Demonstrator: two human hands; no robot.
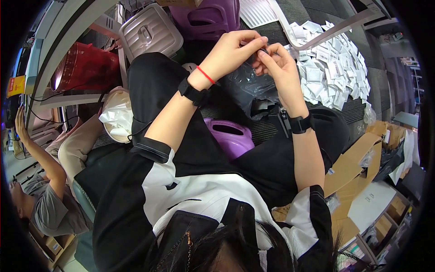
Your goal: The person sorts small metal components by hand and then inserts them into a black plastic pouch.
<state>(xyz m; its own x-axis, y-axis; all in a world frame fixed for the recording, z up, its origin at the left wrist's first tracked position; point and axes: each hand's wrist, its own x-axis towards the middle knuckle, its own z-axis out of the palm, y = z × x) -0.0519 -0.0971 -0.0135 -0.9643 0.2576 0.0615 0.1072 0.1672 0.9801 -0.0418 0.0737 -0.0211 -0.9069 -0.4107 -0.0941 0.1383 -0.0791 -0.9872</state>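
Observation:
My left hand (233, 50) is raised in front of me, its thumb and fingers pinched together. Just to its right, my right hand (282, 68) has curled fingers, with thumb against fingertips. The fingertips of both hands nearly meet over something small and dark, too hidden to name. Below them a black plastic bag (247, 86) lies open and crumpled on the floor between my legs. A heap of small white packets (333, 68) is spread on the floor to the right of my right hand.
A purple stool (231, 136) is between my legs, another purple plastic piece (206, 20) ahead. A grey lidded box (149, 34), red bucket (86, 68) and lined waste bin (117, 115) stand left. Another person (54, 199) sits there. Open cardboard (349, 167) lies right.

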